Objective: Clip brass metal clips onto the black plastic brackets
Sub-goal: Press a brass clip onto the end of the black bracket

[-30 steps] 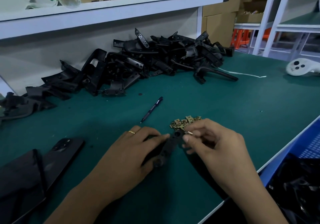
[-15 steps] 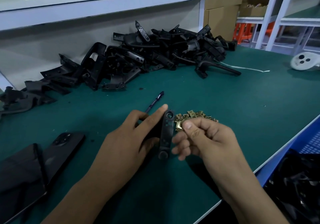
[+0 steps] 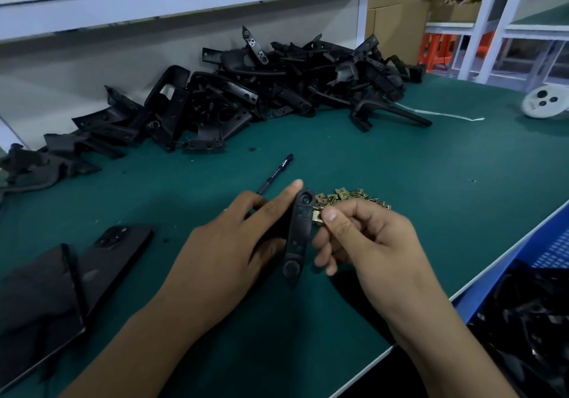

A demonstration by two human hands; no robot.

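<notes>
Head view: two hands work at a green table (image 3: 400, 163).
Left hand (image 3: 234, 249) grips a black bracket (image 3: 297, 237) upright; right hand (image 3: 369, 237) pinches a brass clip (image 3: 317, 216) at its edge (clip pile (image 3: 351, 196) just behind). Bracket heap (image 3: 261, 89) lies well apart.

Black bracket (image 3: 298, 237), brass clips (image 3: 345, 198), dark green table (image 3: 400, 182), blue crate (image 3: 551, 243), orange stool (image 3: 437, 49)

One black bracket (image 3: 298, 237) between the two hands' fingers, one brass clip (image 3: 317, 216) pinched at the right fingertips, a small uncounted clip heap (image 3: 348, 198) just beyond them, one pen (image 3: 276, 173) past the left fingertips
</notes>
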